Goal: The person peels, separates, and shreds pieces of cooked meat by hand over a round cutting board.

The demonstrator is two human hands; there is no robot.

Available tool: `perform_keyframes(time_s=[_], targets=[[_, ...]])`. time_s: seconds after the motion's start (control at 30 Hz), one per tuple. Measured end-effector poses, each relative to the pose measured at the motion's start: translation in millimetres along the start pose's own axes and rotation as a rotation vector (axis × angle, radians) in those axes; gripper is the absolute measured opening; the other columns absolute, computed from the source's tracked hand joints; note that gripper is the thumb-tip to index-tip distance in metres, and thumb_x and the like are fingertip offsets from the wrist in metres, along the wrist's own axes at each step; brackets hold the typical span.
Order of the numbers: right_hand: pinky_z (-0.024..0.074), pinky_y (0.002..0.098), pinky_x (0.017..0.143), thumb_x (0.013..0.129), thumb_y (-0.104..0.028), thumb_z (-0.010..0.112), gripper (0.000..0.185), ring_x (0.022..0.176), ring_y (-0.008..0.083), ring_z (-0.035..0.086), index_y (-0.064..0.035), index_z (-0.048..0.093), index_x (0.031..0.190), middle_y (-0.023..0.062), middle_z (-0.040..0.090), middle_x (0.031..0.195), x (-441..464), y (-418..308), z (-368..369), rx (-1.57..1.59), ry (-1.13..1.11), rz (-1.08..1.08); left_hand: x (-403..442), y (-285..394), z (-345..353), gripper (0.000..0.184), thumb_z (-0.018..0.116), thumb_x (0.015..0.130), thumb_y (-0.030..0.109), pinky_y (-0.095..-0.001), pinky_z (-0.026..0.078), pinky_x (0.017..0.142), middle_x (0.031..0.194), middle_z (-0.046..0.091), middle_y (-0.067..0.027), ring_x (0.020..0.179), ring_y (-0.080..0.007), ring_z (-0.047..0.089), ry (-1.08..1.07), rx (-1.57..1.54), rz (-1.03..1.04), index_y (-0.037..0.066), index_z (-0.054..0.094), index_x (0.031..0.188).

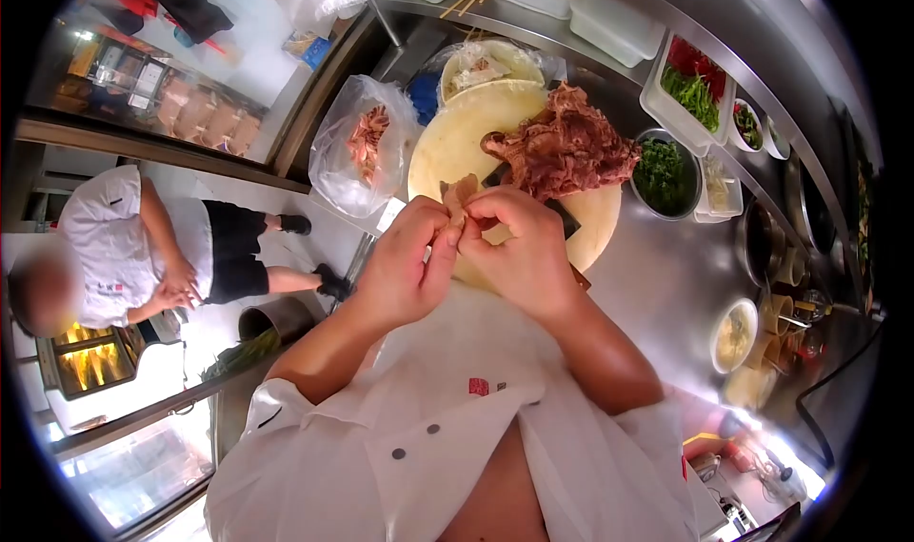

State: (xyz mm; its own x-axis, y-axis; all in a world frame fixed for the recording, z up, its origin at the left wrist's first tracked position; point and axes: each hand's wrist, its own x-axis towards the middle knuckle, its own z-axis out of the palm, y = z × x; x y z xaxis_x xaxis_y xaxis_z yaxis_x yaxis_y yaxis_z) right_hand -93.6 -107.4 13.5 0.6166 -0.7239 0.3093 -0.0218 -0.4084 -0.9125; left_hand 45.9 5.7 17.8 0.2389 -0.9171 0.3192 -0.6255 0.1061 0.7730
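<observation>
My left hand (pixel 409 261) and my right hand (pixel 522 251) meet over a round chopping board (pixel 440 147). Between their fingertips they pinch a small pale-brown piece of meat (pixel 461 193). A large heap of cooked reddish-brown meat (pixel 571 147) lies just beyond my right hand, on the board's far right part. Partly hidden under the meat and my right hand is a dark flat blade, perhaps a cleaver (pixel 570 222). Left of the board, a clear plastic bag (pixel 328 151) holds bones with meat scraps (pixel 367 144).
Behind the board stands a lined bowl of scraps (pixel 490 66). A bowl of chopped greens (pixel 664 172) sits to the right, below a shelf with vegetable tubs (pixel 692 94). A bowl with pale contents (pixel 734 336) is nearer right. Another person (pixel 143 242) stands at the left.
</observation>
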Motion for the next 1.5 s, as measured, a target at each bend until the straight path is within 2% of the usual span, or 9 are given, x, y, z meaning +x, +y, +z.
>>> perform_keyframes(time_s=[0.33, 0.53, 0.6, 0.83, 0.97, 1.13, 1.27, 1.37, 1.5], targets=[[0.0585, 0.0342, 0.076, 0.082, -0.004, 0.074, 0.011, 0.081, 0.0274, 0.073, 0.0007, 0.067, 0.089, 0.0144, 0.072, 0.093, 7.2, -3.4, -2.1, 0.080, -0.041, 0.148, -3.8, -16.5, 2.1, 0.016, 0.054, 0.108, 0.014, -0.0285, 0.043, 0.073, 0.089, 0.054, -0.0074, 0.078, -0.0164, 0.049, -0.011, -0.275, -0.137, 0.001, 0.056, 0.099], [0.0587, 0.0322, 0.080, 0.086, -0.005, 0.073, 0.009, 0.085, 0.0207, 0.074, 0.0016, 0.069, 0.091, 0.0127, 0.073, 0.092, 5.7, 4.6, -0.3, 0.242, -0.077, 0.252, -4.1, -17.0, 1.1, 0.020, 0.049, 0.111, 0.018, -0.0259, 0.045, 0.078, 0.092, 0.058, -0.0038, 0.085, -0.0104, 0.054, -0.030, -0.532, -0.184, 0.001, 0.055, 0.101], [0.0587, 0.0315, 0.081, 0.088, -0.005, 0.073, 0.010, 0.087, 0.0199, 0.073, 0.0023, 0.069, 0.095, 0.0124, 0.073, 0.096, 4.9, 6.6, -0.5, 0.314, -0.096, 0.227, -0.2, -4.3, -2.9, 0.020, 0.048, 0.111, 0.018, -0.0249, 0.045, 0.079, 0.092, 0.059, -0.0030, 0.085, -0.0094, 0.055, -0.006, -0.656, -0.330, 0.002, 0.055, 0.101], [0.0575, 0.0325, 0.085, 0.092, -0.009, 0.076, 0.025, 0.098, 0.0232, 0.071, 0.0033, 0.066, 0.112, 0.0149, 0.069, 0.114, -3.9, 2.2, -2.8, 0.355, -0.092, 0.108, -1.2, -7.2, 2.8, 0.021, 0.046, 0.112, 0.018, -0.0226, 0.042, 0.076, 0.090, 0.057, -0.0003, 0.081, -0.0065, 0.050, 0.007, -0.343, -0.272, 0.004, 0.053, 0.097], [0.0564, 0.0351, 0.086, 0.089, -0.009, 0.078, 0.029, 0.100, 0.0290, 0.070, 0.0015, 0.069, 0.114, 0.0160, 0.068, 0.114, -4.0, 9.9, -7.1, 0.052, -0.071, -0.117, 1.3, -3.7, 5.1, 0.023, 0.045, 0.112, 0.018, -0.0227, 0.041, 0.076, 0.090, 0.056, 0.0000, 0.083, -0.0063, 0.048, 0.018, -0.511, -0.279, 0.004, 0.052, 0.095], [0.0557, 0.0363, 0.083, 0.089, -0.009, 0.077, 0.024, 0.095, 0.0311, 0.070, 0.0009, 0.072, 0.110, 0.0149, 0.071, 0.106, -7.1, 11.5, -8.7, 0.136, -0.032, -0.109, 4.4, 1.8, 8.5, 0.023, 0.047, 0.111, 0.018, -0.0260, 0.043, 0.075, 0.090, 0.058, -0.0027, 0.083, -0.0090, 0.051, 0.037, -0.571, -0.240, 0.003, 0.053, 0.095], [0.0552, 0.0356, 0.077, 0.092, -0.007, 0.073, 0.020, 0.086, 0.0292, 0.070, 0.0007, 0.072, 0.109, 0.0145, 0.072, 0.095, -4.9, 0.1, -19.7, 0.191, -0.103, 0.005, 3.1, -12.9, 7.2, 0.021, 0.052, 0.108, 0.016, -0.0291, 0.044, 0.073, 0.089, 0.057, -0.0075, 0.078, -0.0161, 0.054, -0.004, -0.376, -0.135, 0.002, 0.054, 0.093], [0.0553, 0.0312, 0.072, 0.091, -0.004, 0.075, 0.015, 0.079, 0.0207, 0.069, 0.0014, 0.073, 0.105, 0.0118, 0.073, 0.095, -7.0, 1.5, -26.8, 0.145, -0.164, 0.080, 3.7, -12.5, 2.2, 0.016, 0.056, 0.104, 0.012, -0.0318, 0.046, 0.070, 0.089, 0.057, -0.0100, 0.075, -0.0214, 0.055, -0.067, -0.232, -0.073, 0.001, 0.054, 0.093], [0.0543, 0.0371, 0.066, 0.084, -0.009, 0.075, 0.012, 0.074, 0.0291, 0.068, -0.0024, 0.071, 0.093, 0.0125, 0.068, 0.082, -8.7, -3.2, -18.7, -0.064, -0.092, 0.041, 10.2, -2.3, -2.4, 0.011, 0.057, 0.102, 0.008, -0.0336, 0.047, 0.067, 0.089, 0.057, -0.0110, 0.073, -0.0242, 0.054, -0.119, -0.084, -0.007, 0.001, 0.055, 0.093]])
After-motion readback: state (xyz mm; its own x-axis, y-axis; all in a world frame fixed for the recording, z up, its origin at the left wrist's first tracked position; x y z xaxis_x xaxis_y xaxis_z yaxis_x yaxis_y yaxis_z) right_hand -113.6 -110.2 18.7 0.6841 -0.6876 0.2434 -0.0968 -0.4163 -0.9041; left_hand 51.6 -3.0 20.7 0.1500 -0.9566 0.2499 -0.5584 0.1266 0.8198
